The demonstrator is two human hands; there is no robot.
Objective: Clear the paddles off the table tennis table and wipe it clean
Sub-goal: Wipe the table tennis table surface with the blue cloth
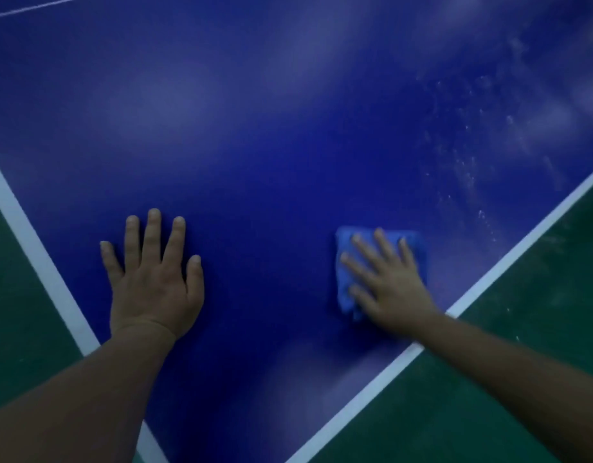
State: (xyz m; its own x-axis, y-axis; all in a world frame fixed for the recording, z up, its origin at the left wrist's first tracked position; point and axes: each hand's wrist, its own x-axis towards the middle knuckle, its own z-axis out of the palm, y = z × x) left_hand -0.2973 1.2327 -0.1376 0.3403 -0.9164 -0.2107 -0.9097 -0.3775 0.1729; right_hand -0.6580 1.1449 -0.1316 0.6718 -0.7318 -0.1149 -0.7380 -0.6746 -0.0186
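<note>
Right hand flat (fingers splayed) on cloth; left hand flat on table.

Both arms reach forward and are bare. The left hand lies flat, palm down, with its fingers straight and spread apart. The right hand is flat too, palm down, and its straight fingers press on a cloth. The two hands are well apart.
</note>
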